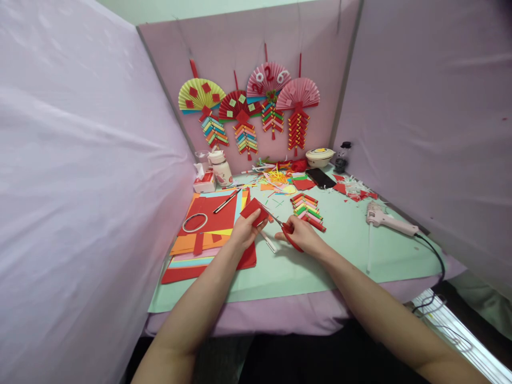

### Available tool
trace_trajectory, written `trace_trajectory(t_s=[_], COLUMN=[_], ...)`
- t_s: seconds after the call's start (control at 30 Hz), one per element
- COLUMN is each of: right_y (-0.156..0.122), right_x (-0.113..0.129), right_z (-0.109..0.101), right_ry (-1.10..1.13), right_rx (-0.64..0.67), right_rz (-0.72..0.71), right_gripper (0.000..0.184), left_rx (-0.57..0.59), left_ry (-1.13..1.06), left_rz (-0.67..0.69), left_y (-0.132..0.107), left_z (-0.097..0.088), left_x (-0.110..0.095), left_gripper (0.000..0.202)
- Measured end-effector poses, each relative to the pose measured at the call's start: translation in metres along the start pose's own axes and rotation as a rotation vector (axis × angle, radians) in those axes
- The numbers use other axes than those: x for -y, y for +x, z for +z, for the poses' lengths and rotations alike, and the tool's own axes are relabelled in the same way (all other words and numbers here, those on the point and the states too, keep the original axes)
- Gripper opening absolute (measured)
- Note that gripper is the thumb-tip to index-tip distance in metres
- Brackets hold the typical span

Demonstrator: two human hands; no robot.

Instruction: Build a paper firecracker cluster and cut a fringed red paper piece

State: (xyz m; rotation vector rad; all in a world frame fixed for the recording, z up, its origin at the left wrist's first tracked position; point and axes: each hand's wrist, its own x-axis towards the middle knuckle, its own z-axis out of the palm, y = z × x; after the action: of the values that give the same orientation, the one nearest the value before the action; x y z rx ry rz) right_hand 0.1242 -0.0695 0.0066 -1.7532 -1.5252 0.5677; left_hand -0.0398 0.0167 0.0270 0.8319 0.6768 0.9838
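My left hand (247,228) pinches a folded-looking piece of red paper (254,209) above the table. In my right hand (306,236) are red-handled scissors (291,238), their blades reaching to the paper's right edge. How far the blades are apart is too small to tell. Below the paper, a white pen-like stick (268,241) lies on the table between my hands. Just beyond my right hand rests a string of rolled-paper firecrackers (307,209) in several colours.
Coloured paper sheets (216,210) with a ring (194,222) and pen (226,201) lie left. A glue gun (390,220) with its cord is at right. Behind are a phone (320,178), paper scraps (280,175), a jug (220,167) and tissue box (205,182). Paper fans (202,94) hang at the back.
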Motion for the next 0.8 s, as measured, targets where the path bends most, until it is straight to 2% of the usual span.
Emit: trace_trajectory(t_s=[0.2,0.8], right_y=[-0.0011,0.0001], right_x=[0.0012,0.0004], right_z=[-0.0013,0.0004], right_ry=[-0.003,0.014], right_rx=[0.02,-0.013], right_rz=[-0.003,-0.004], right_gripper=[0.037,0.039], left_rx=[0.087,0.083], left_ry=[0.068,0.048], left_rz=[-0.034,-0.049], left_y=[-0.001,-0.0005], left_z=[-0.0016,-0.0022], left_x=[0.0023,0.0032], left_gripper=[0.028,0.028])
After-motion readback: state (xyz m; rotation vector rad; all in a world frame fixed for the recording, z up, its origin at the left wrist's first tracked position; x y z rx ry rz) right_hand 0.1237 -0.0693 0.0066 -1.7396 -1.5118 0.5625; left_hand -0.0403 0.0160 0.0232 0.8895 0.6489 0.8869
